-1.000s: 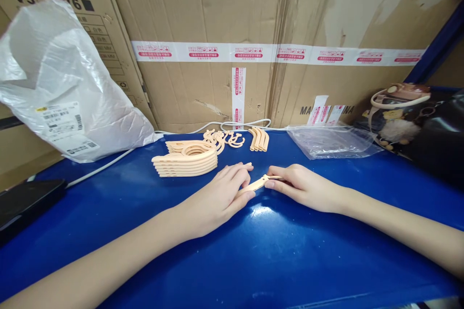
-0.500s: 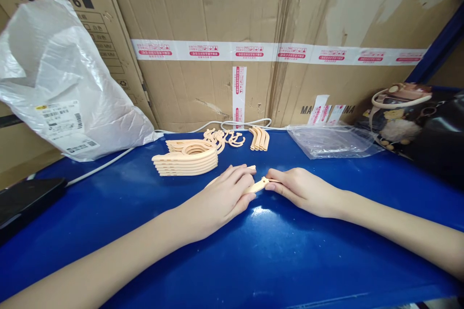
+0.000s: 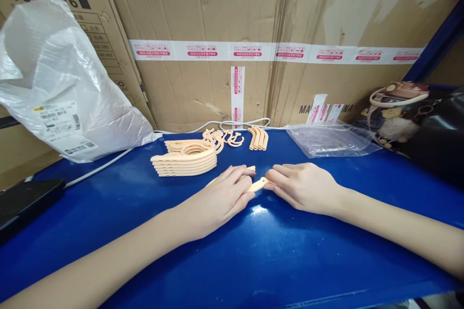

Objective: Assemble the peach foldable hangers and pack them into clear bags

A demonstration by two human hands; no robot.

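Observation:
My left hand [image 3: 217,205] lies closed over a cream plastic clothes hanger piece [image 3: 258,185], holding it low over the blue table. Part of it sticks out past the thumb and has a small round hole near its end; another tip shows beyond the knuckles. Fingers of my right hand [image 3: 308,187] are pinched at the holed end, hiding whatever thin part is between them. Behind my left hand is a neat stack of cream hanger pieces [image 3: 185,165]. Loose hanger hooks [image 3: 237,140] and several curved hanger arms [image 3: 258,139] lie farther back.
A large white plastic mailing bag [image 3: 72,87] leans at the left, with a dark phone-like object [image 3: 29,203] before it. A clear plastic bag [image 3: 329,141] lies at the back right, near a black bag [image 3: 442,130] with charms. Cardboard boxes [image 3: 203,14] and a white cable [image 3: 97,169] border the table [image 3: 253,260].
My right hand has turned and its fingers now cover the end of the hanger piece, where a thin part showed before. My left hand keeps its hold. The view has shifted slightly.

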